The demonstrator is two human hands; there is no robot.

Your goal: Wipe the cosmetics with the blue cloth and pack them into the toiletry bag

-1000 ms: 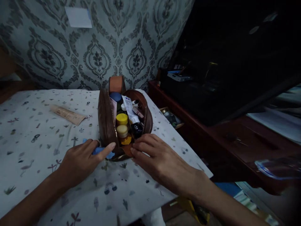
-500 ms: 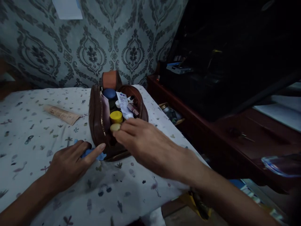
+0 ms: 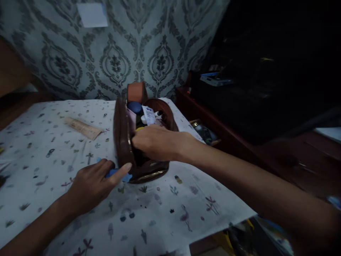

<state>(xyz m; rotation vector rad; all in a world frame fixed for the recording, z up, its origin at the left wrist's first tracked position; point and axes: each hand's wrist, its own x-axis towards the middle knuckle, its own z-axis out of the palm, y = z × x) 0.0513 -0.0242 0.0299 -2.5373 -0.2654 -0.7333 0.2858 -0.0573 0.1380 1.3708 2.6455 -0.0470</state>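
An open brown toiletry pouch (image 3: 123,142) stands on the table, packed with small jars, tubes and a white-labelled tube (image 3: 149,115). My right hand (image 3: 157,142) reaches into its open top, fingers curled over the jars near a yellow lid; what it grips is hidden. My left hand (image 3: 93,183) rests on the cloth at the pouch's near left corner, fingers pressed on a small blue object (image 3: 113,173) beside the pouch.
A white cloth with small prints (image 3: 165,209) covers the table. A beige tube (image 3: 84,128) lies at the back left. Patterned wallpaper is behind. To the right stands a dark wooden cabinet (image 3: 231,135) with clutter on it, past the table's right edge.
My right hand moved from the pouch's near end up and into its open top. My left hand stayed on the blue object. The view has shifted a little.
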